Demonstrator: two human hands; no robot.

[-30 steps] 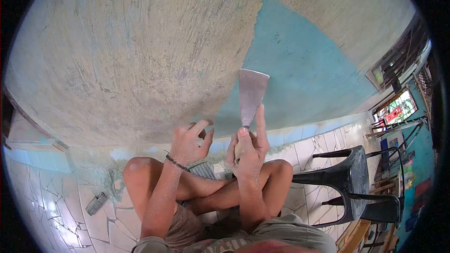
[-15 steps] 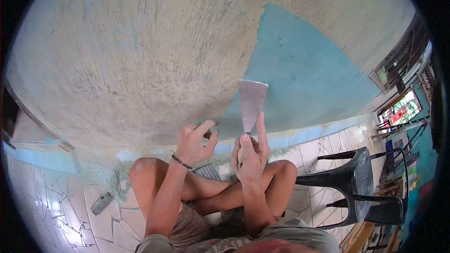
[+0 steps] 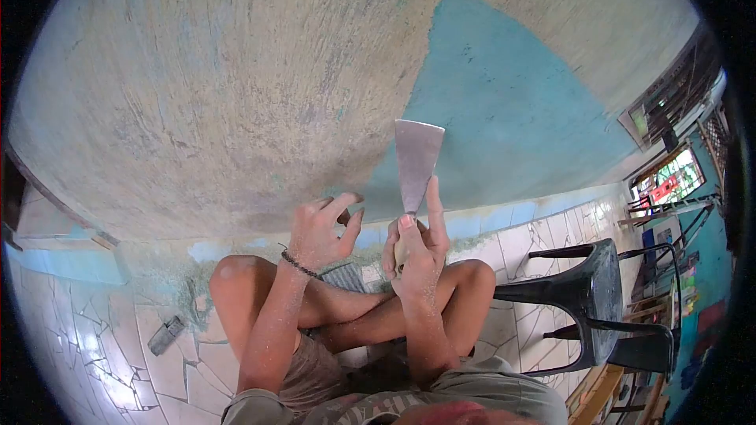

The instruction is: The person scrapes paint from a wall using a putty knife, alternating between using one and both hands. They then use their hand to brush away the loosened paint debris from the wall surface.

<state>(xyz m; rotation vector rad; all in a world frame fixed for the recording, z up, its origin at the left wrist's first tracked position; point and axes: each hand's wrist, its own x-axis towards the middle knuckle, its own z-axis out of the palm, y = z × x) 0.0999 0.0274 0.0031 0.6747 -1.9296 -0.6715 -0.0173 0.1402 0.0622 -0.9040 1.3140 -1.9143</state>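
My right hand (image 3: 417,256) is closed round the handle of a paint scraper (image 3: 419,153), its index finger stretched along the side of the blade and its thumb at the blade's base. The broad metal blade points up in front of the wall (image 3: 260,94), overlapping the edge of the blue paint patch (image 3: 504,94). To the left, my left hand (image 3: 321,232) hangs near the wall with loosely curled fingers apart and nothing in them. A dark beaded bracelet (image 3: 299,265) circles that wrist. Dust covers both hands and forearms.
My crossed legs (image 3: 252,287) are below my hands on the broken-tile floor (image 3: 209,382). A small grey block (image 3: 166,335) lies at the left, beside scraped debris. At the right is a black metal chair (image 3: 591,307), on its side in this view. A window (image 3: 669,177) shows beyond.
The view has shifted slightly, so the blue patch sits higher. The scraper appears a little higher and further left. Both hands keep nearly the same pose.
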